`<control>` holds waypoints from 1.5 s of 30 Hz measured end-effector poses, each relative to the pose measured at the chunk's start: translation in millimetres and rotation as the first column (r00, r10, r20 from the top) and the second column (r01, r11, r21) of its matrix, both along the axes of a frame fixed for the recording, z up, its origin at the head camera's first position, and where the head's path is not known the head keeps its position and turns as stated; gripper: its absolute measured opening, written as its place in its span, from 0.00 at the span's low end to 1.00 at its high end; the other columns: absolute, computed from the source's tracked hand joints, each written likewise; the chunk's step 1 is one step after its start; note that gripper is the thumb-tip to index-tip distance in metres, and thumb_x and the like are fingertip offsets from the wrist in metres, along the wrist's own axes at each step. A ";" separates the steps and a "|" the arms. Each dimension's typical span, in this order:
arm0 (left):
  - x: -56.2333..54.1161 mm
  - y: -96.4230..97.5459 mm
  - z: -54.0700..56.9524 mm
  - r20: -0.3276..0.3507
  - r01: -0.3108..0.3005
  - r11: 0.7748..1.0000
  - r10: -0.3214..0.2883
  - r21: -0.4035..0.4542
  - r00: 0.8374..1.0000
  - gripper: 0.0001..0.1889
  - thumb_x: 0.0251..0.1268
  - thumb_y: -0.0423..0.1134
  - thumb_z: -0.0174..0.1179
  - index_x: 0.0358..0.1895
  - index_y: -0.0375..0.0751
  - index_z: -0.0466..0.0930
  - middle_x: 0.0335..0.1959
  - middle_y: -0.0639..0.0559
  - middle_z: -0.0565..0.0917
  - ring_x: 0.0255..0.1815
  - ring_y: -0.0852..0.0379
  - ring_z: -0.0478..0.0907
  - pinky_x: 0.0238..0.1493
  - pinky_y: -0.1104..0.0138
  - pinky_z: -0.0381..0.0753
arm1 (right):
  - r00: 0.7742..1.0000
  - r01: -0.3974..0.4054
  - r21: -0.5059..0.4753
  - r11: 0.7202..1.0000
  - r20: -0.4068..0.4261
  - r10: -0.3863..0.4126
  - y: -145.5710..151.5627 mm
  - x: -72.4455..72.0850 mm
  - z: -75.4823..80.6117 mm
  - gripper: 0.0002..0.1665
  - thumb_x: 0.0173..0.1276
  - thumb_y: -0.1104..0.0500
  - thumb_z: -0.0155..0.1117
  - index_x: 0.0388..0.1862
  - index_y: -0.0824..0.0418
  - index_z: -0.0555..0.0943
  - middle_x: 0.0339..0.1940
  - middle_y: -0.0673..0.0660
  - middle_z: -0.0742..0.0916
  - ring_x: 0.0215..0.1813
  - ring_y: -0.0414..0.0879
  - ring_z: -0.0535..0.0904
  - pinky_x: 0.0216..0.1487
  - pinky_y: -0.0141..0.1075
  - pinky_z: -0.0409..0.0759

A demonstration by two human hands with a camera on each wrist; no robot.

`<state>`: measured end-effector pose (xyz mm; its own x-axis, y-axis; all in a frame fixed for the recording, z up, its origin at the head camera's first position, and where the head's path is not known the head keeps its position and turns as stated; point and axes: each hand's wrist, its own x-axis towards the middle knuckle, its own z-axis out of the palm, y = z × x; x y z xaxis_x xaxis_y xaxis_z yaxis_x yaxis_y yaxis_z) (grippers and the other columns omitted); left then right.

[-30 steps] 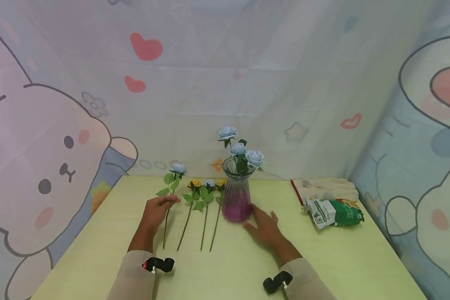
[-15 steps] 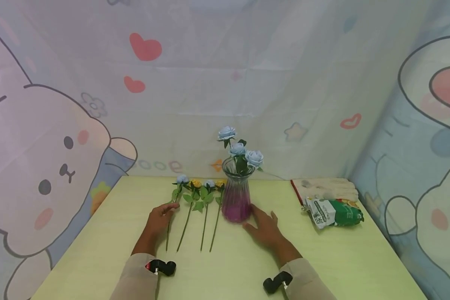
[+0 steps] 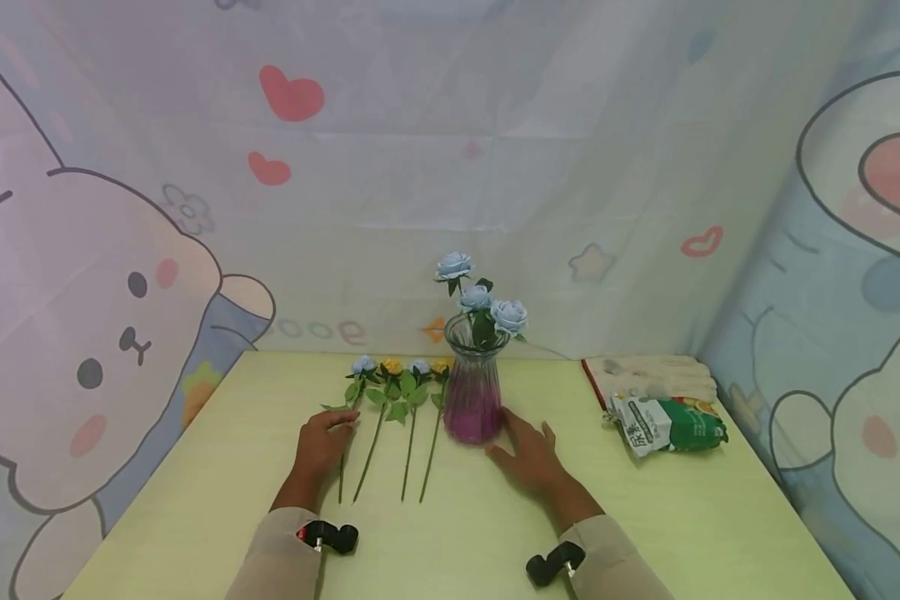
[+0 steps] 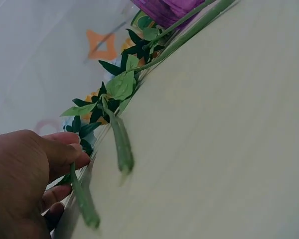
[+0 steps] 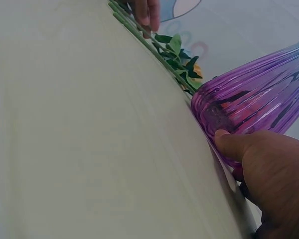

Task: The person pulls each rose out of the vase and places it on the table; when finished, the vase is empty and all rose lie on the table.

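In the head view, my left hand point(image 3: 321, 443) pinches the stem of a pale blue artificial rose point(image 3: 363, 365) at the left end of a row. Thumb and fingertips meet over that stem in the left wrist view, and its cut end point(image 4: 88, 214) sticks out below them. My right hand point(image 3: 534, 457) rests beside a ribbed glass vase point(image 3: 474, 404), clear above and purple below. Its thumb point(image 5: 229, 142) touches the vase's base in the right wrist view, with the other fingers mostly hidden. Several blue roses point(image 3: 476, 298) stand in the vase.
Between left hand and vase lie a yellow rose point(image 3: 392, 367), another blue rose point(image 3: 418, 367) and a second yellow rose point(image 3: 441, 367), stems toward me. At the right are a green and white packet point(image 3: 671, 425) and a pale glove point(image 3: 656, 377). A printed cloth point(image 3: 555, 167) hangs behind.
My left hand has lowered the blue rose toward the table and shifted slightly right, closer to the row. My right hand and the vase have stayed in place.
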<state>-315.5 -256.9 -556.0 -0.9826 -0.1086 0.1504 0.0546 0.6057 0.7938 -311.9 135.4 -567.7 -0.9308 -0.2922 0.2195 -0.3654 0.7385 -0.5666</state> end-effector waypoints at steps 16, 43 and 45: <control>5.5 6.6 3.2 -0.219 -0.064 0.986 0.029 -0.157 0.975 0.15 0.73 0.41 0.73 0.56 0.38 0.94 0.51 0.38 0.94 0.68 0.29 0.82 0.73 0.27 0.69 | 1.000 -0.004 -0.014 1.000 0.007 0.005 1.8 -1.7 -4.0 0.46 0.81 0.44 0.65 0.88 0.64 0.63 0.85 0.64 0.74 0.86 0.64 0.70 0.83 0.78 0.44; -2.1 49.4 63.9 -0.343 0.142 0.987 -0.110 0.070 0.933 0.19 0.77 0.40 0.71 0.66 0.40 0.87 0.61 0.39 0.89 0.57 0.41 0.86 0.57 0.45 0.83 | 1.000 0.000 -0.005 1.000 0.018 0.000 0.4 0.3 -0.3 0.46 0.82 0.45 0.64 0.88 0.65 0.62 0.85 0.65 0.74 0.86 0.64 0.69 0.83 0.77 0.44; -5.7 55.6 71.4 -0.332 0.166 0.981 -0.125 0.098 0.935 0.19 0.79 0.41 0.69 0.67 0.40 0.87 0.61 0.41 0.89 0.57 0.44 0.86 0.58 0.50 0.85 | 1.000 0.001 -0.009 1.000 0.018 -0.001 0.3 0.8 -0.6 0.45 0.82 0.45 0.64 0.88 0.65 0.63 0.85 0.65 0.74 0.86 0.64 0.69 0.83 0.77 0.44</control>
<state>-321.1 -201.3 -484.6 -0.8898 -0.0057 0.4564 0.4001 0.4714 0.7859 -311.1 135.7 -568.3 -0.9350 -0.2892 0.2053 -0.3542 0.7339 -0.5795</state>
